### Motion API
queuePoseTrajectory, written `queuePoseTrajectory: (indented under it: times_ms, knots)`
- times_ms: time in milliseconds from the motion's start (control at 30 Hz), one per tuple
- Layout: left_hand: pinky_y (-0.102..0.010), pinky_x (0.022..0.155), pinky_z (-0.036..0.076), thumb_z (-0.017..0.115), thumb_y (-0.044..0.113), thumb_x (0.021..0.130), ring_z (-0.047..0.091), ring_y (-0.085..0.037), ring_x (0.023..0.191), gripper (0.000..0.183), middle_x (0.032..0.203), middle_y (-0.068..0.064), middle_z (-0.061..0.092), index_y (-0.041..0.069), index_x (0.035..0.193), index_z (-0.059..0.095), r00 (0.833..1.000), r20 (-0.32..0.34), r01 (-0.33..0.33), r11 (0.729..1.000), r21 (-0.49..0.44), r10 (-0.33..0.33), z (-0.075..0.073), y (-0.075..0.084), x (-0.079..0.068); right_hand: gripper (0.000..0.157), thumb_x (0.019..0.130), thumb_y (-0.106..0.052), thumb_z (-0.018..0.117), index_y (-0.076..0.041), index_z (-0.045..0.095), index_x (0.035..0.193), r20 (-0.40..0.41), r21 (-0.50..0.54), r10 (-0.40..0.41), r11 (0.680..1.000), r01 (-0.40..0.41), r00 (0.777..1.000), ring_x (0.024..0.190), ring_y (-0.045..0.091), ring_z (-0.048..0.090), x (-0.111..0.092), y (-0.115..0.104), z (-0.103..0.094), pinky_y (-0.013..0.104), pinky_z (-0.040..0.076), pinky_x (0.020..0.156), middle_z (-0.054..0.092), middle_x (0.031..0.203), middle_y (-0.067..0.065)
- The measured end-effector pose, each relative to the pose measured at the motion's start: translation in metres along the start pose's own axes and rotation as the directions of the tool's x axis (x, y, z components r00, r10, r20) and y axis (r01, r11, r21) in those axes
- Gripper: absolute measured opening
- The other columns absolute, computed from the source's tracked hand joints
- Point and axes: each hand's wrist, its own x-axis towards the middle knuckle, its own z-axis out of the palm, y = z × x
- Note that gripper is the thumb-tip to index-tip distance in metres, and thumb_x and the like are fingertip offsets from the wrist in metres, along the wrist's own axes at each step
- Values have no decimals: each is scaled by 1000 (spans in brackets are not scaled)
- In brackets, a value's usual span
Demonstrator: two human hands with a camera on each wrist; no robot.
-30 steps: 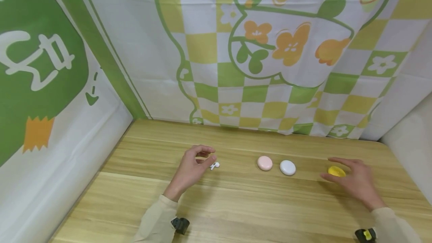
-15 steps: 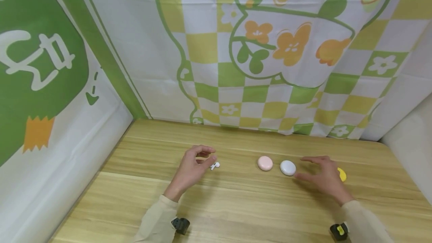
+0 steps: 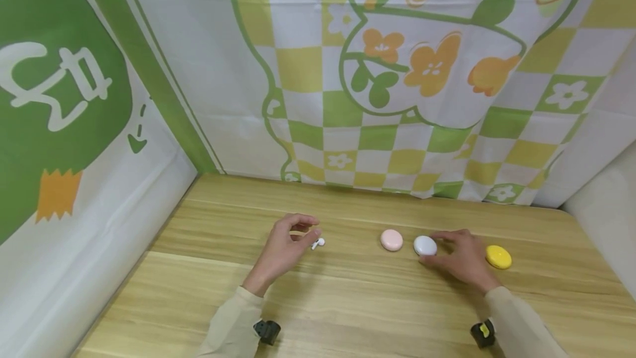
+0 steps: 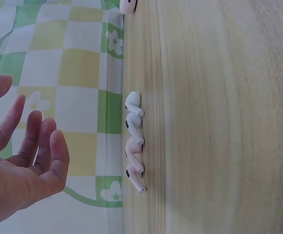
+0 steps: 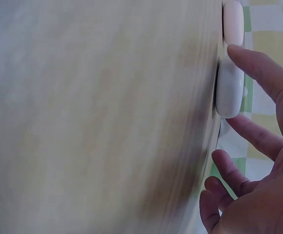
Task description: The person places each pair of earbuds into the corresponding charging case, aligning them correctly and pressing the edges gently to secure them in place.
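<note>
Right hand (image 3: 462, 256), fingers spread about white case (image 3: 424, 245) toward far edge of desk (image 3: 372, 314), grip unclear; left hand (image 3: 283, 248) loosely curved, empty

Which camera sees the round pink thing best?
The head view: the pink case shows whole, from above. The right wrist view shows its side, cut off; the left wrist view catches just a pinkish end, probably its.

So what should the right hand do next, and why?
Probably gently pinch the white round thing: the right hand has its thumb and a finger at opposite edges of it, though I can't tell whether they grip it.
</note>
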Motion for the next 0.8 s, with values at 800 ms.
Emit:
queuePoseTrajectory:
  times_ms: [800]
  knots:
    - [-47,93,50,69,15,97,57,-27,109,19,120,-9,63,5,114,70,997,77,-13,1000,-13,14,15,8,1,56,67,-25,97,-4,75,115,-61,106,-58,992,64,996,115,48,44,-3,-35,-25,59,33,87,58,123,29]
